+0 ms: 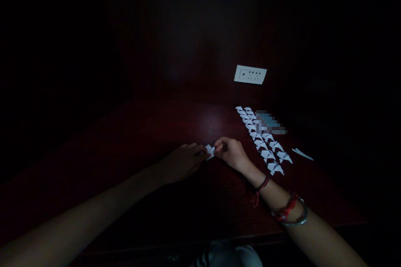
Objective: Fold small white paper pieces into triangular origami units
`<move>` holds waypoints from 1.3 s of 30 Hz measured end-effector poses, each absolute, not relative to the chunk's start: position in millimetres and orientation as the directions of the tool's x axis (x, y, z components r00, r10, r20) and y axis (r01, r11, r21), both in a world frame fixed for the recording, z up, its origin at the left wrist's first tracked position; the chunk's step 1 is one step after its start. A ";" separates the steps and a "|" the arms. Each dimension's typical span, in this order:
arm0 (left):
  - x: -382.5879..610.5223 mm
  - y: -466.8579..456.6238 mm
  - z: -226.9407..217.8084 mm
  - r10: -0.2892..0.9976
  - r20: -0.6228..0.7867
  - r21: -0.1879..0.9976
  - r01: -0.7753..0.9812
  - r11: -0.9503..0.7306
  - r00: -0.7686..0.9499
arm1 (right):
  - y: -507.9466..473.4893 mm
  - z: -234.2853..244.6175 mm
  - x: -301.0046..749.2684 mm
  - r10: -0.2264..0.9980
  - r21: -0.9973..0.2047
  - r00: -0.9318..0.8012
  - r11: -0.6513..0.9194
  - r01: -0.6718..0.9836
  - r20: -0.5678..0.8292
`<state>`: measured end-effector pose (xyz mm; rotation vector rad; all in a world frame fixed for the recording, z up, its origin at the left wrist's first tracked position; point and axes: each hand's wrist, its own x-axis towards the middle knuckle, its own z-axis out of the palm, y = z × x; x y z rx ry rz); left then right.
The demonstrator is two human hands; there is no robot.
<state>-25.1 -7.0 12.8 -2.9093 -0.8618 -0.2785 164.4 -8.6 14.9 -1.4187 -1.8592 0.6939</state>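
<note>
A small piece of folded white paper [210, 151] is held between my two hands, just above or on the dark red table. My left hand [186, 159], with a ring on one finger, pinches its left side. The fingertips of my right hand [232, 153] are closed on its right side. Fingers cover part of the paper, so its full shape is hidden. To the right of my right hand, several folded white paper figures [260, 144] stand in two slanting rows.
A pale blue, blurred-out object [273, 123] lies beside the paper figures. Further right are thin whitish strips [302, 154]. A white wall socket [250, 74] sits on the panel behind the table [131, 133]. The surroundings are very dark.
</note>
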 end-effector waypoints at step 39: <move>-27.2 -0.4 6.5 0.555 0.236 0.070 0.556 -0.828 0.798 | -21.6 33.3 171.9 0.771 -0.165 -0.610 0.636 0.754 0.184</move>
